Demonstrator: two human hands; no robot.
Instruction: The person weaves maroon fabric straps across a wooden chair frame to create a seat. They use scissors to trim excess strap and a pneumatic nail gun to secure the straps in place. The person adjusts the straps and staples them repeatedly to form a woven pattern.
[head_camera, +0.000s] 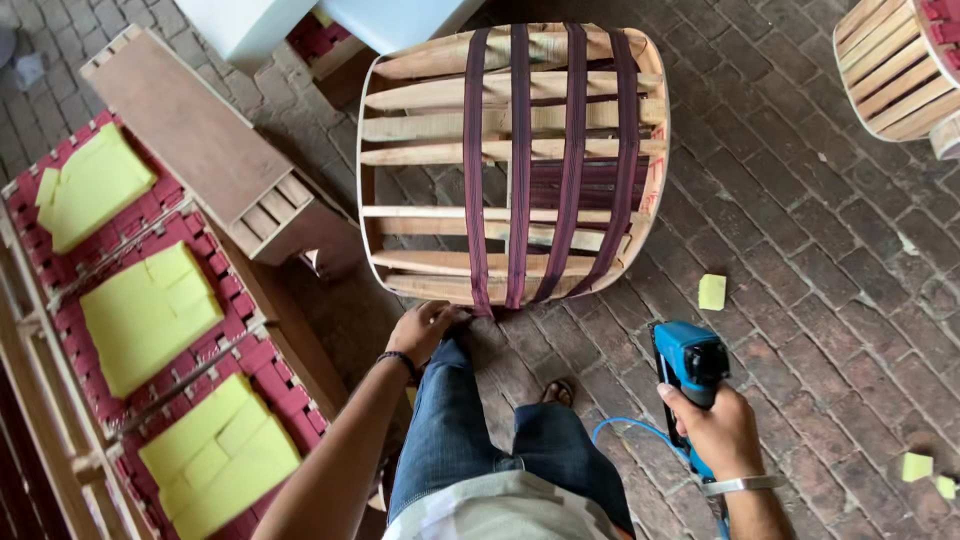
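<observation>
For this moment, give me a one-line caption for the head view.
Left hand grips strap ends at a wooden chair frame; right hand holds a blue staple gun over brick floor.

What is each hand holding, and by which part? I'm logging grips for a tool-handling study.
The right hand holds the blue pneumatic staple gun by its handle. The left hand grips the lower end of a maroon webbing strap at the wooden chair frame.

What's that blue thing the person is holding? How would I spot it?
Start at the big wooden frame crossed by purple straps, lying on the brick floor. Go down and right to the right hand, which grips a stapler-type tool with a blue hose trailing from it. It is the only bright blue thing there; the scraps nearby are yellow.
</observation>
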